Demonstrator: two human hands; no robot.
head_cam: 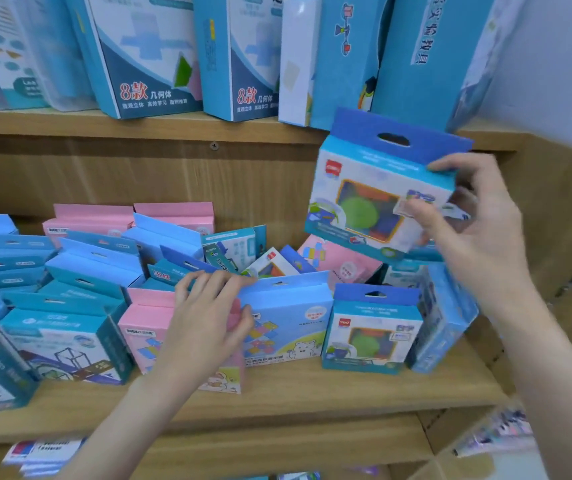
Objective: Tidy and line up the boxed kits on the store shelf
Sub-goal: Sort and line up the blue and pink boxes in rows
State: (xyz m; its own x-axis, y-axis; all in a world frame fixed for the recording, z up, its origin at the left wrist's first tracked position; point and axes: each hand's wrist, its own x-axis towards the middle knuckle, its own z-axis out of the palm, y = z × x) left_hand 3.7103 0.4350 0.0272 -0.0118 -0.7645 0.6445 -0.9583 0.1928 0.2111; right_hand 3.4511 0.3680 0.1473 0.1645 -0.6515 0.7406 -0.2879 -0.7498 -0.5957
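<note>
The right hand (478, 230) holds a blue-and-white cardboard kit box with a dark-blue hang tab (381, 188) up in the air above the right end of the wooden middle shelf (312, 393). Its fingers are curled over the box's top right edge and its thumb presses the front face, so it is a pinch grip at the corner. The box is tilted, its left side lower, and its bottom edge hangs just above a pink flat box lying slanted at the back (340, 261).

The left hand (208, 317) lies spread over the top of a pink upright box in the front row (146, 327), its fingertips reaching the hang tab of the light-blue box with a bear drawing (288, 323) beside it; whether it grips or only rests I cannot tell.

To the right of the bear box stands a matching small blue-and-white box with a green disc picture (371, 330), and just beside that a blue box turned edge-on, leaning against the shelf's side wall (443, 317). Behind this front row the boxes lie jumbled and tipped (a loose heap in the middle).

A strip of bare wood runs along the shelf's front edge. On the upper shelf, tall blue-and-white boxes (146, 57) stand upright, several overhanging its front lip.
</note>
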